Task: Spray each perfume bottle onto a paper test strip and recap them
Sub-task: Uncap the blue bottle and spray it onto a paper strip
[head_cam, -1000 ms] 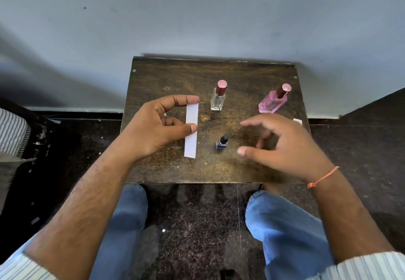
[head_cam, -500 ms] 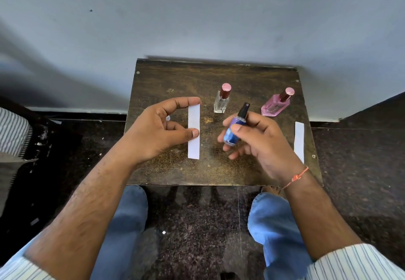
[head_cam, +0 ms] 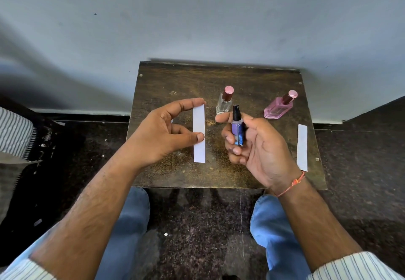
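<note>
- Since half a second ago, right hand [head_cam: 260, 148] has turned the blue bottle [head_cam: 237, 131] upright, nozzle bared, fingers curled round it, forefinger raised beside the nozzle.
- Left hand [head_cam: 162, 135] pinches test strip [head_cam: 199, 134] just left of the bottle.
- Progress: early; no spray seen. Clear bottle [head_cam: 224, 104] and pink bottle [head_cam: 279, 108] stand capped; spare strip [head_cam: 302, 147] lies on table [head_cam: 175, 78].

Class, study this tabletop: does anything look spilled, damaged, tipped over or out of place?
Nothing stands out. The clear bottle and pink bottle stand capped; the right hand holds the blue bottle, the left hand a paper strip. No spills.
</note>
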Demonstrator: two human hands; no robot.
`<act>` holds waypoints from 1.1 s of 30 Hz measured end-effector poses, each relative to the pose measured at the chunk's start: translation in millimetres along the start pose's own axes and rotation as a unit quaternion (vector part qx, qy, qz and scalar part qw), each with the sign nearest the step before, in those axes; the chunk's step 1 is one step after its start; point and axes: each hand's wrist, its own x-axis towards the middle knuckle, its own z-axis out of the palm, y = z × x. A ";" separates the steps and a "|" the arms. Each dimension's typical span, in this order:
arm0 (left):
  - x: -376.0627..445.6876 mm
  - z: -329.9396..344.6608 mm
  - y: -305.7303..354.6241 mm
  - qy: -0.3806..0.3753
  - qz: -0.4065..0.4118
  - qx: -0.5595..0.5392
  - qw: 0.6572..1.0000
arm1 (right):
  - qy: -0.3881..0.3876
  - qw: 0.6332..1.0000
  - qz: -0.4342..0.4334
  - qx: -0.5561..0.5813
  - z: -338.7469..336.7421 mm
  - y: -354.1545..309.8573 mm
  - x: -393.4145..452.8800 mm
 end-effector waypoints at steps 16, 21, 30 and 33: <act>2.5 10.4 -10.9 -0.036 0.004 -0.004 0.999 | 0.059 0.994 -0.052 -0.069 0.9 3.8 -0.2; 1.5 15.3 -9.0 -0.033 0.024 0.026 0.999 | 0.085 0.992 -0.027 -0.086 1.3 2.3 1.5; 2.6 16.3 -5.1 -0.001 -0.006 0.016 1.000 | 0.092 0.995 0.007 -0.028 5.8 -3.5 -0.9; 3.0 15.9 -5.8 0.009 -0.013 -0.004 1.000 | 0.081 0.995 0.000 -0.050 6.6 -5.0 -1.8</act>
